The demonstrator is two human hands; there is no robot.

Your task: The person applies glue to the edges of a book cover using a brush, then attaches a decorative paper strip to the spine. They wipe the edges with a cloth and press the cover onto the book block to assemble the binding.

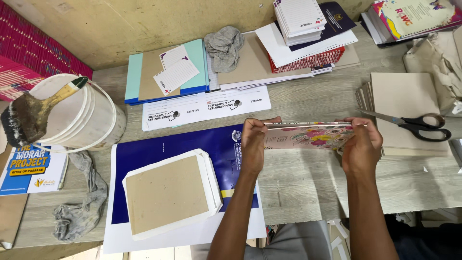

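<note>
- We hold a floral cover (313,136) between both hands, raised on edge above the table (308,183), its long top edge level.
- Our left hand (254,144) grips the cover's left end, fingers curled over the top edge.
- Our right hand (362,147) grips the right end the same way, thumb toward us.
- Below the hands, toward us, the wood lies bare up to the table's near edge; that is the open room we have.
- Just right of the right hand, a stack of grey boards (406,113) sits with scissors (414,124) on top, blades pointing at our fingers.
- Left of the left hand, a blue sheet (187,144) lies flat, carrying a pile of board-backed white sheets (168,195).
- Just beyond the hands, white printed forms (207,108) lie flat, close to the cover's top edge.
- Further beyond, notepads (299,17), a red-spined book stack (308,60) and a grey rag (224,45) crowd the far side.
- Well left, a white bucket (79,118) bears a dirty brush (33,113); a second rag (79,207) trails below it.
- A teal-and-brown card stack (166,70) sits beyond the blue sheet.
</note>
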